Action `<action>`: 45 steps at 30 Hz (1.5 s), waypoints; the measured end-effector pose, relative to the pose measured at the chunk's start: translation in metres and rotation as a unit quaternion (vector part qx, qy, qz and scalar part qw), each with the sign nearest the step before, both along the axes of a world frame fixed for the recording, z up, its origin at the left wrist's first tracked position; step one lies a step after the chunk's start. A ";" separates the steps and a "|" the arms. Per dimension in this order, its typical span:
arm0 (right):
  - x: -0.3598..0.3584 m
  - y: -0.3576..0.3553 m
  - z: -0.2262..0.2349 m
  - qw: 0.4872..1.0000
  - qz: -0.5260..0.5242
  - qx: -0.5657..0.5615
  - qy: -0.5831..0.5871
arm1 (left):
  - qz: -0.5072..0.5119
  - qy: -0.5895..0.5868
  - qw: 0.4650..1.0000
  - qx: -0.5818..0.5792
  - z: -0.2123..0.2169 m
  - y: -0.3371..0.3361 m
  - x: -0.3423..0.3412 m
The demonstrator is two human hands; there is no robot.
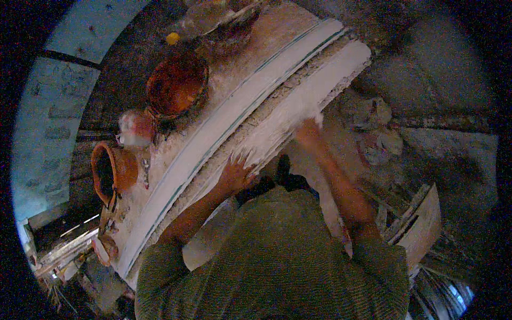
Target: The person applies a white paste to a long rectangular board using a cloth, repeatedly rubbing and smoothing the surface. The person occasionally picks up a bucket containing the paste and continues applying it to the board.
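A long white plaster-like strip (330,69) with a ragged near edge runs diagonally from the far right toward the near left. My left hand (235,175) lies on its near edge, fingers spread over rough, streaked white material and holding nothing. Farther right, my right hand (309,134) touches the same strip. Its fingertips blur into whitish material, so I cannot make out its grip or whether it holds anything. Just beyond lies a second long pale strip (221,120) with dark green lines along its edges; a crumbly grey-brown gap separates the two.
Beyond the strips, the dusty work surface (226,72) holds a round orange-brown basin (176,88), a cloudy plastic container (134,128) and a tipped orange clay pot (120,168). A small yellow ball-like thing (173,38) sits farther back. Pale crumpled bags (381,138) and boards (421,224) lie right.
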State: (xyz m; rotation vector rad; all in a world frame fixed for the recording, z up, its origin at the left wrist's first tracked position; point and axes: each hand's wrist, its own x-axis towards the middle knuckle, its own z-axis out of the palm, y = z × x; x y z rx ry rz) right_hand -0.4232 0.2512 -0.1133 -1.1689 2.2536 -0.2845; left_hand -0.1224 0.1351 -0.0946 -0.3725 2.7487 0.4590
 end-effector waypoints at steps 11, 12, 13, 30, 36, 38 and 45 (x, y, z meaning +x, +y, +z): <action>-0.136 -0.008 -0.064 0.963 0.072 -0.005 0.258 | -0.022 0.204 0.978 -0.034 -0.022 -0.016 -0.216; -0.176 -0.012 -0.066 0.969 0.045 0.003 0.244 | -0.011 0.185 0.981 -0.056 -0.018 -0.020 -0.241; -0.211 -0.015 -0.066 0.973 0.018 0.010 0.231 | 0.003 0.162 0.984 -0.076 -0.014 -0.022 -0.256; 0.193 0.006 0.003 0.988 0.041 0.127 0.074 | 0.156 -0.033 0.984 -0.079 0.057 0.043 0.196; 0.340 0.024 0.055 0.943 0.318 -0.071 0.066 | 0.279 -0.075 0.956 -0.058 0.063 0.069 0.297; 0.354 0.022 0.058 0.940 0.335 0.014 0.059 | 0.296 -0.039 0.952 -0.067 0.067 0.071 0.319; 0.240 -0.005 0.020 0.945 0.211 0.027 0.248 | 0.291 0.005 0.953 -0.084 0.061 0.064 0.348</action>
